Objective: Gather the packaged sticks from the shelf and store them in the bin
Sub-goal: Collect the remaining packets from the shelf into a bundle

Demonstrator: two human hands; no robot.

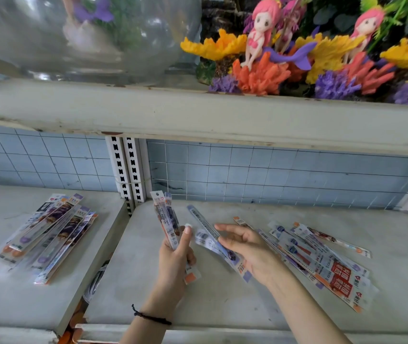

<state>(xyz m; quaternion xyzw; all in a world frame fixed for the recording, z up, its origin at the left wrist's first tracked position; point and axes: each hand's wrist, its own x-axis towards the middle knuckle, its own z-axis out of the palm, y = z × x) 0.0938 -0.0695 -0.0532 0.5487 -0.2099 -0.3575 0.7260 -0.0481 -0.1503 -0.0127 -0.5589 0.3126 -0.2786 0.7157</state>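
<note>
My left hand (177, 254) grips a small bunch of packaged sticks (165, 219), held upright above the grey shelf (198, 301). My right hand (245, 247) hovers just to its right and holds one blurred packaged stick (219, 249) between thumb and fingers. A loose spread of packaged sticks (322, 259) lies on the shelf to the right of that hand. Another pile of packaged sticks (49, 234) lies on the neighbouring shelf section at the left. No bin is in view.
An upper shelf (198, 115) overhangs the work area, carrying a glass fishbowl (79, 36) and mermaid and coral aquarium ornaments (297, 50). A slotted white upright (127, 167) splits the tiled back wall. A gap between the two shelf sections shows orange items (74, 328) below.
</note>
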